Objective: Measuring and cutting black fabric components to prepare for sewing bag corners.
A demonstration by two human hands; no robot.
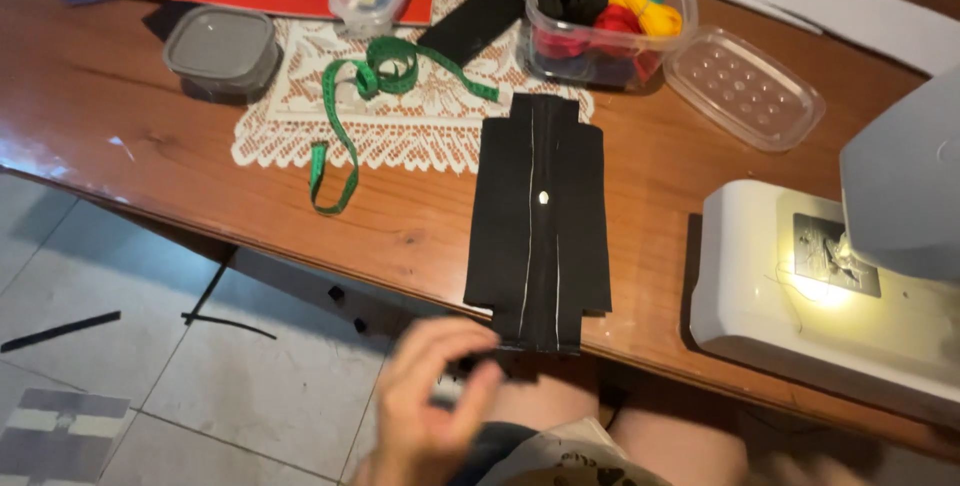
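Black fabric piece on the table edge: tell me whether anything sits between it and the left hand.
Nothing visible. The left hand is at the near end of the black fabric piece, its fingers pinching something small and dark there; blur hides whether they touch.

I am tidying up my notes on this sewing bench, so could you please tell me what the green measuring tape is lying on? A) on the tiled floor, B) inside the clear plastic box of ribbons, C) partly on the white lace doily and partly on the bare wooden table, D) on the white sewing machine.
C: the green measuring tape coils on the white lace doily and its tail runs onto the brown wooden table.
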